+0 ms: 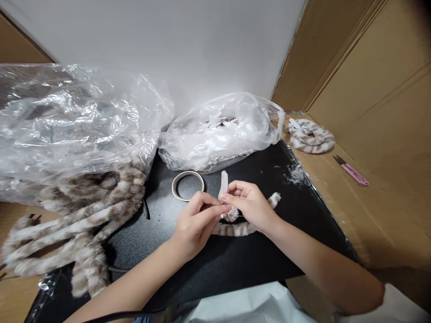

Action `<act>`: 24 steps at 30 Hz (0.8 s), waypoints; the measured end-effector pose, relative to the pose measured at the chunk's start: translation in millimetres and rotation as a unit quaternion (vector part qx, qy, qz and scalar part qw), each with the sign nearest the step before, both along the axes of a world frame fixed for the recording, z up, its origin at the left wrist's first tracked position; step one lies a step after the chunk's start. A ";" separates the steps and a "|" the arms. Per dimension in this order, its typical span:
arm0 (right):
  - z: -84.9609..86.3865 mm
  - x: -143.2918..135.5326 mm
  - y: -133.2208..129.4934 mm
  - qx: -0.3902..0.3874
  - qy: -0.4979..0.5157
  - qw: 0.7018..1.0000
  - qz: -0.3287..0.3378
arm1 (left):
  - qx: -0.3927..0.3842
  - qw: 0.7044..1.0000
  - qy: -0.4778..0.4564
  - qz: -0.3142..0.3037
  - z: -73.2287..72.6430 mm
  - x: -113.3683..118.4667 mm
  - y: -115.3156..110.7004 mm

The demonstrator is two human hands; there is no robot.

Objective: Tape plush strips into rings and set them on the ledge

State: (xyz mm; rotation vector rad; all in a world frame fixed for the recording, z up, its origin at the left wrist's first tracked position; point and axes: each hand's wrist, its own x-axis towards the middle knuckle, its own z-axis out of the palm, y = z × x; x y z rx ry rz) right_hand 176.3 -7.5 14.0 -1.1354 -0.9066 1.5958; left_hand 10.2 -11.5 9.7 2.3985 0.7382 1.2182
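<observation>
Both hands meet over the black tabletop, thumbs and fingertips pinched together. My right hand (247,204) is closed on the lower end of a small white strip (224,183), which points up. Beside it, my left hand (200,220) is closed at the end of a brown-and-white fluffy cord (235,229); what lies between its fingertips is too small to make out. The cord curls beneath both hands, and its other end shows past my right hand. Just beyond my left hand lies a tape roll (187,185).
A large clear bag (74,121) and a heap of fluffy cords (101,211) fill the left. Behind the hands sits another plastic bag (218,134). On cardboard at right lie a coiled fluffy cord (311,136) and pink snips (352,171). White lint (296,175) dots the table's right edge.
</observation>
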 end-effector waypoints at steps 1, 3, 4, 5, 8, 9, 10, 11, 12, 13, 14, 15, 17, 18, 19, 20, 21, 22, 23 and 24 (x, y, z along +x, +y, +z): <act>-0.2 -0.3 -0.1 -0.005 0.003 1.000 -0.003 | -0.005 1.000 0.000 0.006 0.6 -0.3 -0.1; 0.0 -0.4 0.0 -0.012 0.004 1.000 -0.006 | -0.019 1.000 0.003 0.001 1.0 -1.9 0.6; 0.3 -0.4 0.0 -0.016 0.006 1.000 -0.008 | -0.030 1.000 0.006 -0.007 1.0 -3.0 1.4; 0.7 -0.3 -0.1 -0.021 0.009 1.000 -0.009 | -0.043 0.999 0.007 -0.015 1.0 -4.1 2.3; 1.7 -0.6 -0.9 -0.046 0.027 0.999 -0.001 | -0.093 0.995 -0.004 -0.025 1.9 -6.0 4.9; 1.9 -0.8 -1.4 -0.056 0.032 0.998 0.001 | -0.112 0.993 -0.010 -0.024 2.6 -6.0 5.3; 2.1 -1.1 -1.9 -0.065 0.034 0.997 0.001 | -0.133 0.991 -0.016 -0.018 3.3 -5.5 5.5; 2.2 -1.4 -2.4 -0.072 0.034 0.997 0.000 | -0.155 0.988 -0.022 -0.009 4.0 -4.7 5.2; 2.2 -1.7 -2.9 -0.075 0.032 0.997 -0.004 | -0.182 0.983 -0.026 0.001 4.5 -3.5 4.7; 2.2 -2.0 -3.3 -0.075 0.029 0.997 -0.009 | -0.213 0.976 -0.035 0.014 4.7 -2.2 3.9; 2.0 -2.2 -3.6 -0.074 0.025 0.997 -0.013 | -0.249 0.967 -0.048 0.026 4.4 -0.7 3.0; 1.6 -2.3 -3.8 -0.073 0.021 0.997 -0.017 | -0.288 0.955 -0.067 0.037 3.8 0.7 2.1; 0.1 -2.2 -3.7 -0.072 0.010 0.997 -0.020 | -0.349 0.929 -0.113 0.054 1.5 2.8 0.5; -0.9 -2.1 -3.5 -0.074 0.004 0.997 -0.019 | -0.360 0.922 -0.129 0.062 0.2 3.4 0.0; -2.1 -1.9 -3.2 -0.076 0.000 0.997 -0.015 | -0.354 0.923 -0.135 0.068 -1.0 3.6 -0.2; -3.2 -1.7 -2.9 -0.080 -0.001 0.997 -0.011 | -0.337 0.930 -0.125 0.072 -1.9 3.4 -0.2; -4.1 -1.5 -2.6 -0.083 0.000 0.997 -0.007 | -0.311 0.941 -0.107 0.075 -2.5 2.9 -0.1; -4.8 -1.4 -2.5 -0.087 0.004 0.996 -0.004 | -0.282 0.953 -0.083 0.075 -2.7 2.2 0.2; -5.1 -1.3 -2.4 -0.090 0.008 0.996 -0.002 | -0.251 0.963 -0.060 0.075 -2.5 1.3 0.5; -5.1 -1.3 -2.5 -0.092 0.013 0.996 0.000 | -0.220 0.972 -0.040 0.075 -2.1 0.5 0.9</act>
